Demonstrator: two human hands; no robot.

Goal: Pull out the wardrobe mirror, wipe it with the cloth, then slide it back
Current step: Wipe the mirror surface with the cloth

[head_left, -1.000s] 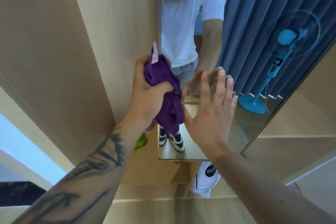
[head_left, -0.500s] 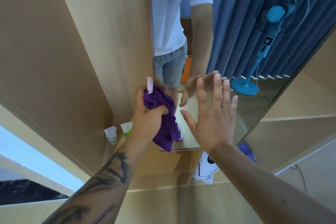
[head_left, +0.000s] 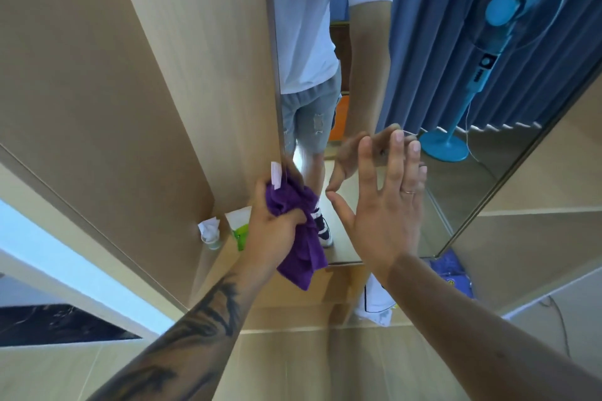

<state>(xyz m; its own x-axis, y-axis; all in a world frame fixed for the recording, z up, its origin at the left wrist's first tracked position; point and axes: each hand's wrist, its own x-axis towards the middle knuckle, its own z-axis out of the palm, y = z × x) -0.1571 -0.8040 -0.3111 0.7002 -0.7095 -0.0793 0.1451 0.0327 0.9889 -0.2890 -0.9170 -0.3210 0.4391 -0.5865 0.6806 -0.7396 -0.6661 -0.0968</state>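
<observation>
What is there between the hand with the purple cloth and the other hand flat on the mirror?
In the head view, only bare mirror glass lies between the left hand, gripping the purple cloth, and the flat right hand. It reflects the person's leg and shoe.

The cloth (head_left: 294, 228) is purple with a pale pink tag (head_left: 275, 175). The wardrobe panels (head_left: 130, 75) are light wood grain. Reflected in the mirror (head_left: 456, 172): blue pleated curtain (head_left: 439, 42), turquoise fan (head_left: 501, 10), white shirt (head_left: 306, 10).

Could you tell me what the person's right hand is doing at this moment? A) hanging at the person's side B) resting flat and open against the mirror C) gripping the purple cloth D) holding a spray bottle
B: the right hand lies open, fingers straight, against the mirror, while the left hand grips the cloth.
</observation>
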